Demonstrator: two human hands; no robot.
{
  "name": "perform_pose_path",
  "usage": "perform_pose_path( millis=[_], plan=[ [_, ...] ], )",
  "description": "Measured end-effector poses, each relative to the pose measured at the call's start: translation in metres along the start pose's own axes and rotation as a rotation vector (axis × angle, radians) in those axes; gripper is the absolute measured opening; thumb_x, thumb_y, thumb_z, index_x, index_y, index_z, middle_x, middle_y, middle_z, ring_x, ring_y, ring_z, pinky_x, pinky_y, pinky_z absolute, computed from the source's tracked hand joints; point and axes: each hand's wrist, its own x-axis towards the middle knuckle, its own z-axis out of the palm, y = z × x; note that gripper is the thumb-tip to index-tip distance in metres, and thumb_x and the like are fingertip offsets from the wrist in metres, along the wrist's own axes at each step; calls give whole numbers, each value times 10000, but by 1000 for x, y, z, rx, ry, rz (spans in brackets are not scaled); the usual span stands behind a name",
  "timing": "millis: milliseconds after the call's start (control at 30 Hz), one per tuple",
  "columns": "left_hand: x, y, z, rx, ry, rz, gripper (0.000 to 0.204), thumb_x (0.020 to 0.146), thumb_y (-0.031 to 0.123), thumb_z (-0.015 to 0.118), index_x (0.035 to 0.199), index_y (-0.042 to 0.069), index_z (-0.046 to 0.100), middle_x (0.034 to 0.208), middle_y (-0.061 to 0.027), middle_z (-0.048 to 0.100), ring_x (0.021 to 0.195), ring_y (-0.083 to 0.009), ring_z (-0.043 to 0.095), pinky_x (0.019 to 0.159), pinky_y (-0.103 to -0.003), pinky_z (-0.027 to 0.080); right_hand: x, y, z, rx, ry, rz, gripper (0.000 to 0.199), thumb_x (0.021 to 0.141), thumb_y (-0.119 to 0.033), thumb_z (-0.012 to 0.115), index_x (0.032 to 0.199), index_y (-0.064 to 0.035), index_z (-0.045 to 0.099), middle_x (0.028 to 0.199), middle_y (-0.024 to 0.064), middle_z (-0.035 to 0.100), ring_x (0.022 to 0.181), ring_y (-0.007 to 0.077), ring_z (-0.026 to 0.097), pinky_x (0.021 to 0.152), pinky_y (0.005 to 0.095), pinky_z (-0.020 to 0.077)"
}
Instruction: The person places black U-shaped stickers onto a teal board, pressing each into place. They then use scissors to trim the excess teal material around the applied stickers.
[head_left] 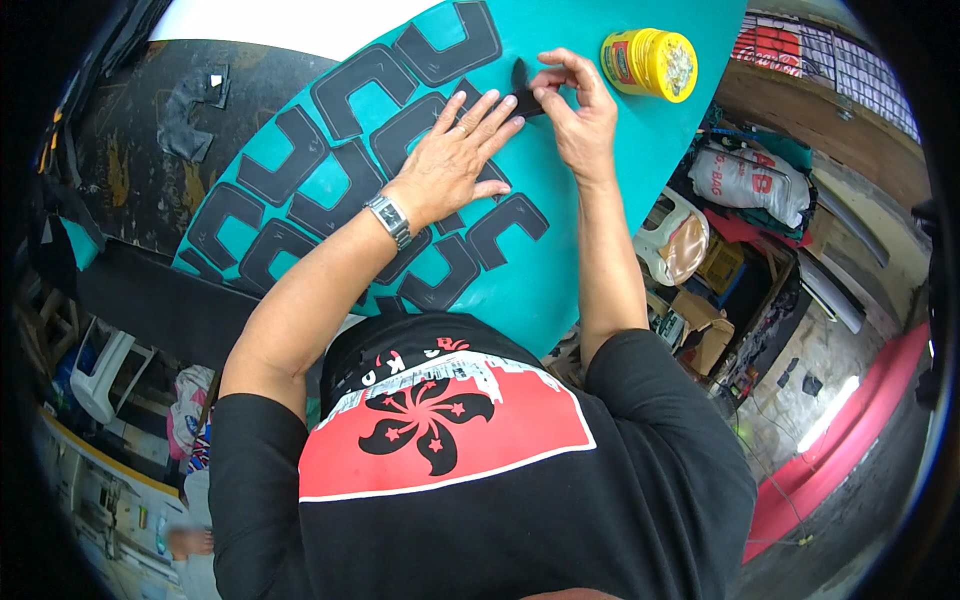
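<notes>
Lying flat: the left hand [450, 165], fingers spread apart, over the black U-shaped pieces [308, 145], its fingertips at the left edge of a dark piece [518, 106].
Pinching: the right hand [582, 118], thumb and forefinger together on the right end of the dark piece, the other fingers curled.
Dark piece: between the two hands on the upper part of the teal sheet [560, 250]; one narrow part points away from the person, and its full outline is hidden.
U-shaped pieces: set close together over the left part of the sheet, their openings turned various ways; some are partly covered by the left hand and forearm.
Yellow jar: the jar [632, 60] is near the sheet's right edge, just beside the right hand, with a pale, mottled top.
Wrist: a silver watch [390, 218] on the left one.
Left of the sheet: a dark scrap [185, 125] on a worn black surface [110, 150].
Right side: a white sack [750, 185] and a cardboard box [702, 325], below the sheet's level.
</notes>
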Motion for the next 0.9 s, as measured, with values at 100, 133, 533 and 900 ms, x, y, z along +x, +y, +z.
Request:
perform_pose_path(
  millis=[100, 133, 533, 900],
  plan=[
    [0, 2, 0, 40, -39, -14, 878, 908, 673, 488, 1579, 157, 255, 1637, -79, 245, 1527, -268, 167, 1251, -507, 84, -13, -1, 1, -147, -49, -64, 413, 809, 104, 598, 1182, -68, 639, 935, 49, 669, 900, 134, 645, 832, 292, 522],
    [1, 2, 0, 56, -41, -9, 879, 908, 674, 487, 1580, 157, 254, 1638, -78, 242, 1528, -267, 162, 1251, -507, 81, -15, 3, 3, -121, -40, -57, 441, 808, 99, 603, 1210, -80, 627, 921, 52, 671, 892, 143, 648, 827, 300, 521],
    [10, 7, 2, 32, -44, -7, 897, 891, 667, 533, 1547, 99, 307, 1623, -103, 275, 1519, -239, 200, 1249, -512, 94, 4, 49, 12, -465, 205, -5, 669, 776, -4, 674, 1406, -132, 490, 934, 10, 671, 1015, 221, 581, 1009, 435, 358],
    [37, -14, 9, 104, 126, -62, 738, 978, 599, 437, 1544, 138, 335, 1610, -55, 323, 1509, -215, 231, 1239, -520, 91, 29, 29, 19, -653, 267, -159, 710, 911, -284, 647, 1529, -107, 345, 1469, 200, 458, 1380, 378, 389, 1147, 580, 214]
  ],
)
